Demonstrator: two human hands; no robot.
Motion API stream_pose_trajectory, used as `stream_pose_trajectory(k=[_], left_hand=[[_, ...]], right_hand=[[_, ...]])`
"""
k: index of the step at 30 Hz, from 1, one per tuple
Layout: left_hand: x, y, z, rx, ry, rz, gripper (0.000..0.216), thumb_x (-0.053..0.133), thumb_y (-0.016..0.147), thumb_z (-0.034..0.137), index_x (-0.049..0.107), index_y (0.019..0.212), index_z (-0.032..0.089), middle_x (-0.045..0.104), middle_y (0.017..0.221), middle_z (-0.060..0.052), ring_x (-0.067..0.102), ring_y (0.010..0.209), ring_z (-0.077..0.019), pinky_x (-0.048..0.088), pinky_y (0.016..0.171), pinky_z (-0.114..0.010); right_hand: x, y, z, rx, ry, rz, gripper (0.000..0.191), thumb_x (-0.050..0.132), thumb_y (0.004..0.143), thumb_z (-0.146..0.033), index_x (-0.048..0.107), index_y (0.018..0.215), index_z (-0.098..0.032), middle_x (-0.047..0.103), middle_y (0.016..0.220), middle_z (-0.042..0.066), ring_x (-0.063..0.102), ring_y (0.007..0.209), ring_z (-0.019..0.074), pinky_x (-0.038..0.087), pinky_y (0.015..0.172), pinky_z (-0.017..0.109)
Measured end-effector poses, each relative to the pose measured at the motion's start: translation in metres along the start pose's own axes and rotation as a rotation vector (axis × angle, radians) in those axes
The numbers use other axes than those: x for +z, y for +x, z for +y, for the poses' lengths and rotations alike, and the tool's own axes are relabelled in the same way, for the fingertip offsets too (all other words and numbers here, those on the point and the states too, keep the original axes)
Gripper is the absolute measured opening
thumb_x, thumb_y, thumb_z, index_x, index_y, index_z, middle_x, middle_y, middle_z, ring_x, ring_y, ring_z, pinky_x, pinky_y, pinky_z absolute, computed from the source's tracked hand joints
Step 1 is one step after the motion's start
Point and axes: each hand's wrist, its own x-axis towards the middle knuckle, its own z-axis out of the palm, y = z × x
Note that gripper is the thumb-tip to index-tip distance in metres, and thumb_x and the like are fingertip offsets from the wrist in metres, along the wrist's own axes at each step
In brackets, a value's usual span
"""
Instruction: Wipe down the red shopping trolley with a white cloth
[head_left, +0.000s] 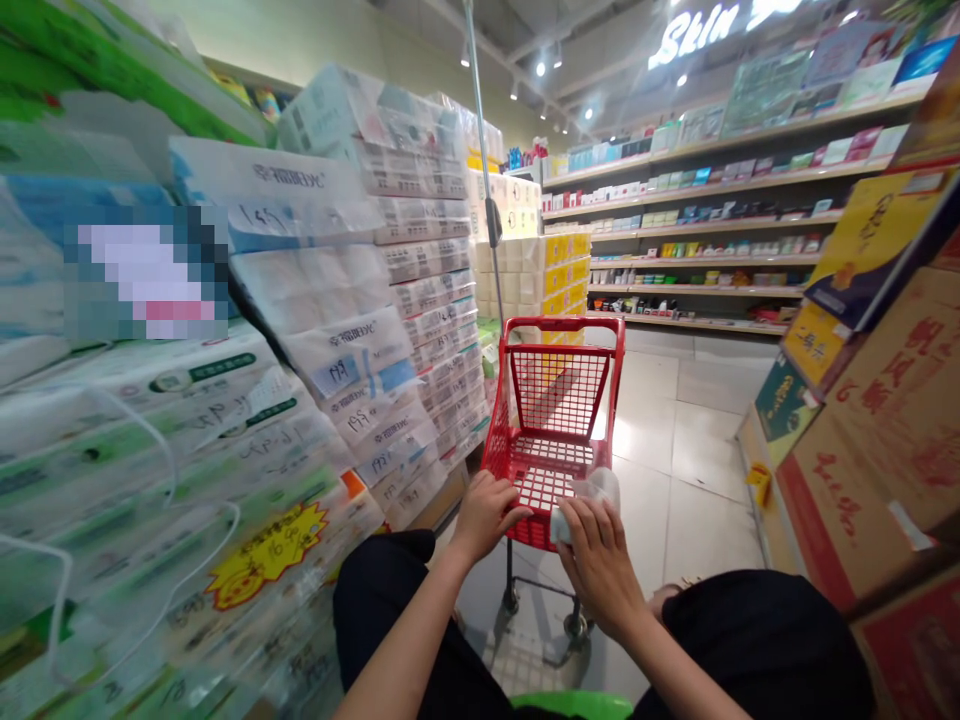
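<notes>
A small red shopping cart point(501, 440) stands directly in front of me, its mesh child-seat panel and far handle facing away. My left hand point(484, 512) is closed over the near left corner of the cart's rim. Over the near right corner, my right hand point(598, 548) presses a crumpled white cloth or wipe point(604, 487) against the rim. Part of that white piece is hidden under the fingers. Beneath the basket, the metal frame and casters point(576, 626) rest on the tiled floor.
Tall stacks of wrapped tissue packs point(431, 300) rise close on my left, with a white cable point(169, 455) across them. Cardboard cartons point(892, 420) line the right side. Cosmetics shelves point(697, 225) stand at the back. A green seat edge point(574, 705) shows below me.
</notes>
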Motion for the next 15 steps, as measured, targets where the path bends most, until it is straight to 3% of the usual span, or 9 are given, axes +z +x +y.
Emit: stream_pose_trajectory(k=[5, 9, 12, 15], left_hand=[[0.008, 0.006, 0.026, -0.08, -0.125, 0.069, 0.028, 0.039, 0.097, 0.037, 0.056, 0.083, 0.019, 0.057, 0.081, -0.003, 0.048, 0.082, -0.0186, 0.036, 0.086, -0.036], [0.005, 0.011, 0.04, -0.159, -0.382, 0.2, 0.026, 0.027, 0.098, 0.025, 0.052, 0.095, 0.018, 0.056, 0.091, -0.003, 0.051, 0.088, -0.017, 0.041, 0.085, -0.033], [-0.005, 0.017, 0.051, -0.173, -0.407, 0.279, 0.023, 0.033, 0.097, 0.024, 0.055, 0.099, 0.018, 0.054, 0.099, -0.005, 0.052, 0.097, -0.0174, 0.043, 0.087, -0.032], [-0.01, 0.027, 0.07, -0.155, -0.253, 0.32, 0.019, 0.042, 0.095, 0.025, 0.06, 0.099, 0.02, 0.053, 0.106, -0.007, 0.052, 0.103, -0.0199, 0.041, 0.092, -0.036]], right_hand=[[-0.009, 0.009, -0.018, -0.095, 0.128, -0.039, 0.07, 0.047, 0.089, -0.034, 0.019, 0.151, -0.015, 0.029, 0.153, 0.015, 0.023, 0.141, 0.0323, 0.025, 0.112, 0.055], [-0.031, 0.015, -0.011, -0.172, 0.401, -0.051, 0.054, 0.038, 0.092, -0.021, 0.031, 0.146, -0.023, 0.045, 0.143, 0.009, 0.038, 0.134, 0.0233, 0.036, 0.108, 0.045], [-0.047, 0.023, 0.017, -0.008, 0.461, 0.172, 0.038, 0.037, 0.094, -0.021, 0.052, 0.128, -0.027, 0.059, 0.124, 0.007, 0.052, 0.119, 0.0227, 0.042, 0.101, 0.045], [-0.051, 0.032, 0.049, 0.227, 0.412, 0.28, 0.028, 0.036, 0.096, -0.027, 0.058, 0.113, -0.025, 0.064, 0.111, 0.006, 0.057, 0.105, 0.0219, 0.045, 0.092, 0.042]])
